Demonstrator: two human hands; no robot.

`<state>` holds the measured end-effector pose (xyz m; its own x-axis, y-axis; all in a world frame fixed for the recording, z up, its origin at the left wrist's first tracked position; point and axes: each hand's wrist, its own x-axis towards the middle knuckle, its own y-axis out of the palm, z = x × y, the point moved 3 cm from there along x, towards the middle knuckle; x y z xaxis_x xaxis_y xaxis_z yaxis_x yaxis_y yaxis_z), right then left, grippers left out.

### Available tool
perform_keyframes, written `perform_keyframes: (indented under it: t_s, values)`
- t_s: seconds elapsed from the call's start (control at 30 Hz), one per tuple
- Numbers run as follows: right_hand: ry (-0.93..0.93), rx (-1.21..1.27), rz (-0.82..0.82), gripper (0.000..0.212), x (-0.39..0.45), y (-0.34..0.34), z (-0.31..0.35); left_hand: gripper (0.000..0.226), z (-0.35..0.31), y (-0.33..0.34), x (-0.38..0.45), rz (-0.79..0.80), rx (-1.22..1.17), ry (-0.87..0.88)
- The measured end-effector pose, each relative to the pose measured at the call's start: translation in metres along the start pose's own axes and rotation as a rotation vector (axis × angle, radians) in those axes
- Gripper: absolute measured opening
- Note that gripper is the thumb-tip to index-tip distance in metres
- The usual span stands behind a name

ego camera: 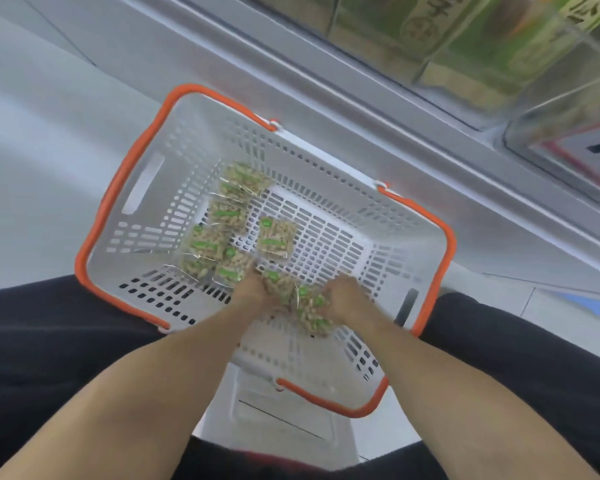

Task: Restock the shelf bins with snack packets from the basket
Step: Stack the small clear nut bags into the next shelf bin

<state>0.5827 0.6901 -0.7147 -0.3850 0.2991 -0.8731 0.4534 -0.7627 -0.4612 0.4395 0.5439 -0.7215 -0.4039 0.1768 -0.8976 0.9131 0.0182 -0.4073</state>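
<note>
Both hands reach into the basket [142,181]. The left hand [253,289] and right hand [343,292] together grip a bunch of packets [305,306]. More packets lie loose beside them.

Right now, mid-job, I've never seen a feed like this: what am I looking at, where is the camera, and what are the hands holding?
There is no machine here. The single picture comes from a camera worn on a person's head, looking down past both bare forearms. Below them is a white basket with orange handles. More packets of snacks lie loose on its slotted bottom, towards its left end. The left hand and right hand are both down inside the basket, gathering a bunch of packets between them; the picture is blurred, so exact finger positions are unclear. At top right are the shelf bins, clear containers already holding green-labelled goods.
</note>
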Motion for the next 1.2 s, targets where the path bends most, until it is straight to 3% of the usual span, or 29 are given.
perform_keyframes:
  t_s: [0.1, 0.23, 0.33, 0.47, 0.67, 0.77, 0.93, 1.03, 1.1, 1.2]
  values:
    - [-0.02, 0.024, 0.046, 0.028, -0.006, -0.01, 0.004, 0.035, 0.001, -0.002, -0.002, 0.092, -0.012, -0.022]
    - [-0.148, 0.159, 0.104, 0.023, -0.021, -0.035, 0.014, 0.035, -0.007, -0.02, -0.017, 0.096, -0.12, 0.051]
    - [-0.224, 0.234, 0.088, 0.032, -0.043, -0.078, 0.028, 0.029, -0.028, -0.047, -0.04, 0.155, -0.076, 0.157]
    - [-0.342, 0.302, -0.052, 0.034, -0.093, -0.155, 0.045, 0.042, -0.072, -0.113, -0.098, 0.154, 0.039, 0.396]
    - [-0.552, 0.497, -0.291, 0.029, -0.208, -0.248, 0.056, 0.078, -0.122, -0.206, -0.214, 0.297, -0.165, 0.712]
    - [-0.634, 0.651, -0.403, 0.029, -0.254, -0.264, 0.062, 0.077, -0.132, -0.222, -0.259, 0.293, -0.177, 0.831]
    - [-0.704, 0.94, -0.534, 0.03, -0.279, -0.254, 0.073, 0.077, -0.134, -0.212, -0.29, 0.136, -0.31, 0.889]
    - [-0.693, 1.042, -0.65, 0.038, -0.275, -0.242, 0.073, 0.055, -0.136, -0.204, -0.294, -0.027, -0.351, 0.911]
    - [-0.672, 1.045, -0.671, 0.051, -0.272, -0.236, 0.069, 0.041, -0.139, -0.2, -0.296, -0.043, -0.411, 0.925]
    - [-0.711, 1.033, -0.484, 0.079, -0.268, -0.23, 0.064, 0.04, -0.138, -0.195, -0.292, 0.07, -0.549, 0.913]
